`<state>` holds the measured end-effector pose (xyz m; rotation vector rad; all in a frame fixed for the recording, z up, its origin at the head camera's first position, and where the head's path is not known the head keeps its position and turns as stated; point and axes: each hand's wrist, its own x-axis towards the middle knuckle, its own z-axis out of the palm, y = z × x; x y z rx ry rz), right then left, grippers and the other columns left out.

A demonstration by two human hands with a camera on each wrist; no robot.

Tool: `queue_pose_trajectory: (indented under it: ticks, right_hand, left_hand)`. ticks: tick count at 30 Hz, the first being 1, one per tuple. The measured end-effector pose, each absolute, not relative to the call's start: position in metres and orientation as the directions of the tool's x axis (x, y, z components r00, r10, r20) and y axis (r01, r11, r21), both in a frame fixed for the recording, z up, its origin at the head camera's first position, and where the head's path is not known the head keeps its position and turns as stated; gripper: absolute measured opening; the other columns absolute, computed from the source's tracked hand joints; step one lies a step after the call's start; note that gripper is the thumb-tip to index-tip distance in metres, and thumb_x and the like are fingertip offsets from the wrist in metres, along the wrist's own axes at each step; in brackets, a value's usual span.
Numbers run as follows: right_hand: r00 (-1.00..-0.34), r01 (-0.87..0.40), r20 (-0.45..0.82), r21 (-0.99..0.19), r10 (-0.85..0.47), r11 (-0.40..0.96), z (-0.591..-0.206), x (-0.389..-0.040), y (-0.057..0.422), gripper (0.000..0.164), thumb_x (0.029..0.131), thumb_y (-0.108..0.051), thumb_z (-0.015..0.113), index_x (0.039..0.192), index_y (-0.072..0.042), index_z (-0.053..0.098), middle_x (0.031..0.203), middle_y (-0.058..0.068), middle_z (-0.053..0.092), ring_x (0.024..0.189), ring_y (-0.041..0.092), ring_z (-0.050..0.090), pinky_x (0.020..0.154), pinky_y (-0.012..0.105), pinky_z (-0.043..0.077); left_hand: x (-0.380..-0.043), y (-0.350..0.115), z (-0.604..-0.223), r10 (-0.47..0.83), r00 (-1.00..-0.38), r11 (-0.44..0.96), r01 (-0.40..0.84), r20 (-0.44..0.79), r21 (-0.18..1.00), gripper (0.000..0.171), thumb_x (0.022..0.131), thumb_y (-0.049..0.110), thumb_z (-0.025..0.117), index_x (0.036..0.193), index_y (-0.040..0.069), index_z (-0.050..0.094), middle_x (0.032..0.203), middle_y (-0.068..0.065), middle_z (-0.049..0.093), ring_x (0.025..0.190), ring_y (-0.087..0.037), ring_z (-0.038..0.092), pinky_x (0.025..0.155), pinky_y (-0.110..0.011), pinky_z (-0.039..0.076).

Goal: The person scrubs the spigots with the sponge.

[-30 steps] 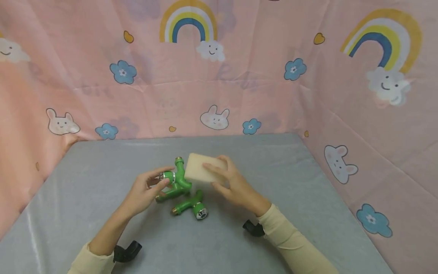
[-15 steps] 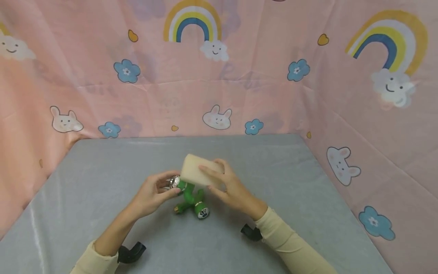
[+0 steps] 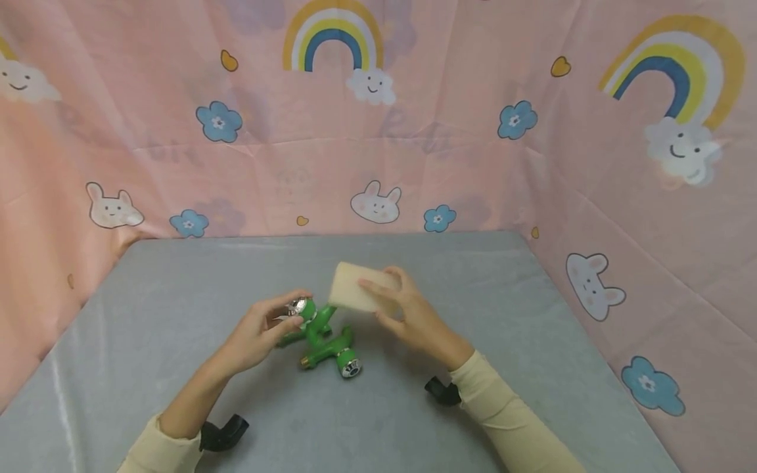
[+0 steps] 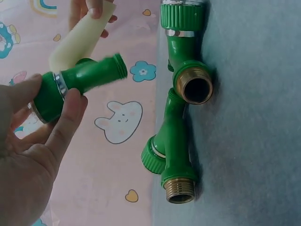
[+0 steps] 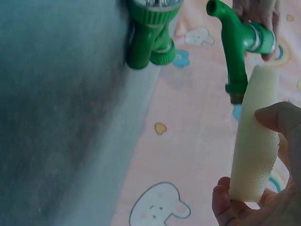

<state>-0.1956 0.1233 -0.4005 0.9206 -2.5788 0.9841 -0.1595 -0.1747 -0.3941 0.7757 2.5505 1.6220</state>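
Note:
My left hand point(image 3: 254, 334) pinches a green faucet point(image 4: 96, 75) by its ribbed, chrome-capped knob, between thumb and fingers, raised above the table. A pale cream sponge point(image 3: 355, 287) is gripped by my right hand point(image 3: 411, 316), thumb on one face and fingers round the other. The sponge's near edge overlaps the held faucet in the head and right wrist views; whether they touch, I cannot tell. Below, two more green faucets lie on the table: one in front point(image 3: 325, 349) with its chrome cap facing me, another behind it point(image 4: 176, 141), partly hidden in the head view.
A grey cloth covers the table point(image 3: 473, 276). Pink curtains point(image 3: 449, 177) with rainbows, rabbits and flowers hang along the back and sides. A black curved piece point(image 3: 225, 433) sits at the left wrist, and a similar black piece point(image 3: 442, 391) at the right wrist.
In my left hand the faucet has turned, its chrome cap swinging from leftward towards me. The sponge went left over the faucet, then moved back right. The two lying faucets stay put.

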Motion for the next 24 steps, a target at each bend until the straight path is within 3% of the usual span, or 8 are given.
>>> queue_pose_trajectory:
  ticks: [5,12,18,24]
  right_hand:
    - [-0.803,-0.596,0.393,-0.537,-0.448,0.598,-0.396,-0.200,0.133,0.056,0.092,-0.010,0.071,0.145,-0.024,0.057,0.145,0.026,0.040,0.118,0.039,0.054,0.093,0.051,0.053]
    - [-0.812,-0.583,0.404,-0.591,-0.420,0.558,-0.392,-0.199,0.135,0.055,0.096,-0.014,0.068,0.148,-0.022,0.053,0.145,0.025,0.040,0.117,0.039,0.053,0.088,0.048,0.054]
    - [-0.782,-0.613,0.372,-0.606,-0.499,0.507,-0.396,-0.186,0.115,0.055,0.099,-0.022,0.064,0.152,-0.025,0.048,0.148,0.024,0.038,0.110,0.034,0.057,0.084,0.040,0.053]
    - [-0.800,-0.577,0.294,-0.619,-0.524,0.533,-0.401,-0.180,0.106,0.053,0.100,-0.024,0.061,0.152,-0.026,0.047,0.149,0.024,0.039,0.115,0.034,0.055,0.087,0.044,0.052]
  left_hand:
    - [-0.161,-0.177,-0.394,0.409,-0.885,0.368,0.384,0.223,0.847,0.040,0.103,0.009,0.056,0.142,0.001,0.052,0.146,-0.026,0.052,0.112,-0.031,0.068,0.088,-0.032,0.061]
    - [-0.159,-0.173,-0.397,0.335,-0.909,0.483,0.392,0.249,0.783,0.035,0.089,-0.004,0.066,0.121,0.007,0.063,0.119,-0.014,0.069,0.096,-0.017,0.067,0.081,-0.026,0.061]
    - [-0.155,-0.161,-0.401,0.324,-0.884,0.544,0.466,0.338,0.698,0.038,0.078,-0.017,0.061,0.105,0.009,0.069,0.125,-0.012,0.068,0.100,-0.024,0.067,0.073,-0.020,0.061]
    - [-0.156,-0.157,-0.404,0.247,-0.901,0.500,0.433,0.356,0.750,0.032,0.078,-0.021,0.060,0.096,0.004,0.068,0.122,-0.013,0.068,0.098,-0.022,0.065,0.072,-0.022,0.062]
